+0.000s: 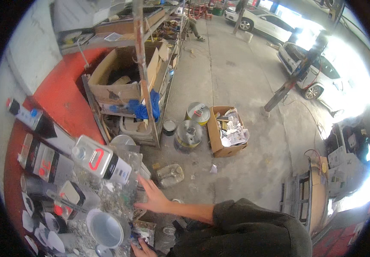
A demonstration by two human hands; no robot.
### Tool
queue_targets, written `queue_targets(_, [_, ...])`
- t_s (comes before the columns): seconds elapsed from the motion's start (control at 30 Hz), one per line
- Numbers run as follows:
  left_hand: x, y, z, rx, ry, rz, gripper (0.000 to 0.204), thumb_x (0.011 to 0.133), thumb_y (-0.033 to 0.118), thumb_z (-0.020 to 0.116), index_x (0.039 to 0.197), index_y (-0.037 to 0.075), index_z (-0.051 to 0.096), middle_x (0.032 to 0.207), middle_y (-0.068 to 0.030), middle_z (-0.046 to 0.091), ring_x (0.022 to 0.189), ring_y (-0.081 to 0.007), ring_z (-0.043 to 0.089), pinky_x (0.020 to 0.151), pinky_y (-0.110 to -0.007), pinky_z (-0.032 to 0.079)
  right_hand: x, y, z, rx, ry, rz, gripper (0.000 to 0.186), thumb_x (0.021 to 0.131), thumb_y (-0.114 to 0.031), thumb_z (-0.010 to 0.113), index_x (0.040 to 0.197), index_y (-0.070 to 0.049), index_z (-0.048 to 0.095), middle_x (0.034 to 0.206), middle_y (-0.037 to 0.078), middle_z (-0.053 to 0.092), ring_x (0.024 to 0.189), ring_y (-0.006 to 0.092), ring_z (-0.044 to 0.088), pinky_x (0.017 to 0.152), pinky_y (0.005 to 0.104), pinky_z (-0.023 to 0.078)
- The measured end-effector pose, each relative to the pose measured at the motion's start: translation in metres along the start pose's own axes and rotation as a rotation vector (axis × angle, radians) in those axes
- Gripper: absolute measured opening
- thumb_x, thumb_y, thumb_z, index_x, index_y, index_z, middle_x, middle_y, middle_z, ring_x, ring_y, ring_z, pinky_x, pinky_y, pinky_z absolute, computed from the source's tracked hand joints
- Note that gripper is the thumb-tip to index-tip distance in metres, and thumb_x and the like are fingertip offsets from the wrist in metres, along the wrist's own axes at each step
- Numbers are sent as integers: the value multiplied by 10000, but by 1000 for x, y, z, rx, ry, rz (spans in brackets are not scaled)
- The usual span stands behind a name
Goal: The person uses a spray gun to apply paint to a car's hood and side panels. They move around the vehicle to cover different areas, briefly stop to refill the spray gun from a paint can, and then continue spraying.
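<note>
From up here I see my right hand (154, 195) stretched out flat, fingers spread and empty, its fingertips at the edge of a cluttered bench (108, 192) strewn with gritty grey debris; the dark, soft sleeve (245, 227) runs back from the wrist toward the lower edge; my left hand (141, 247) shows only partly at the bottom rim, fingers curled, and I cannot tell whether it grips anything. Nearest the right fingertips lies a boxy metal can (103, 160) on its side, dull silver with a red loop handle and a dark label end, just up and left of the hand, not touching it; a smooth round pale-grey plastic tub (106, 229) sits between the two hands, slightly left; on the rough concrete floor (236, 85) beyond stand two round tins (189, 133) with shiny lids beside an open cardboard box (227, 130) of crumpled papers.
</note>
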State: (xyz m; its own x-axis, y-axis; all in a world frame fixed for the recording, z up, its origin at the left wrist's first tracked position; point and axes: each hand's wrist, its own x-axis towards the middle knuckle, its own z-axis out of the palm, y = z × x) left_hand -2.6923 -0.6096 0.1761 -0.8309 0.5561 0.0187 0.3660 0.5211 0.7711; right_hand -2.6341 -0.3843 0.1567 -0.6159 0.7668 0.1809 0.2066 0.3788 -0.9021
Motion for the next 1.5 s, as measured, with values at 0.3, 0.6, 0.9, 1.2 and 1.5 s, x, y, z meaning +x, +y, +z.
queue_targets(0.3, [-31, 15, -5, -185, 19, -514, 337, 946, 211, 553, 1120, -77, 536, 981, -169, 610, 890, -242, 552, 799, -356, 434, 120, 3, 57, -54, 213, -28, 1250, 541, -371, 878, 1438, 47, 113, 1442, 282, 237, 1320, 434, 268, 1102, 485, 236])
queue_targets(0.6, [-68, 24, -25, -185, 48, -578, 409, 940, 253, 550, 1208, -48, 483, 968, -163, 647, 907, -246, 593, 827, -355, 442, 130, 11, 75, 56, 344, -65, 1147, 530, -218, 863, 1415, 22, 174, 1347, 240, 341, 1248, 357, 372, 1062, 425, 298])
queue_targets(0.9, [-89, -20, -12, -314, 189, -455, 315, 929, 164, 567, 1172, -25, 503, 1030, -147, 623, 906, -207, 582, 814, -327, 444, 176, 6, -2, 277, 54, -340, 1125, 529, -195, 863, 1418, 30, 212, 1382, 194, 348, 1278, 288, 360, 1079, 379, 276])
queue_targets(1.2, [-70, -45, 1, -301, 262, -345, 333, 890, 118, 579, 1186, 0, 482, 1058, -193, 578, 961, -279, 568, 846, -348, 437, 136, -81, -90, 201, -394, -304, 1227, 511, -214, 822, 1482, -36, 95, 1426, 178, 323, 1312, 288, 352, 1103, 394, 250])
queue_targets(1.5, [-57, -56, 23, -401, 221, -340, 406, 845, 88, 597, 1222, 19, 461, 1067, -208, 581, 1008, -345, 577, 867, -382, 441, 115, -115, -134, -103, -650, -445, 1183, 472, -287, 816, 1443, 13, 209, 1313, 177, 410, 1231, 302, 429, 1044, 398, 329])
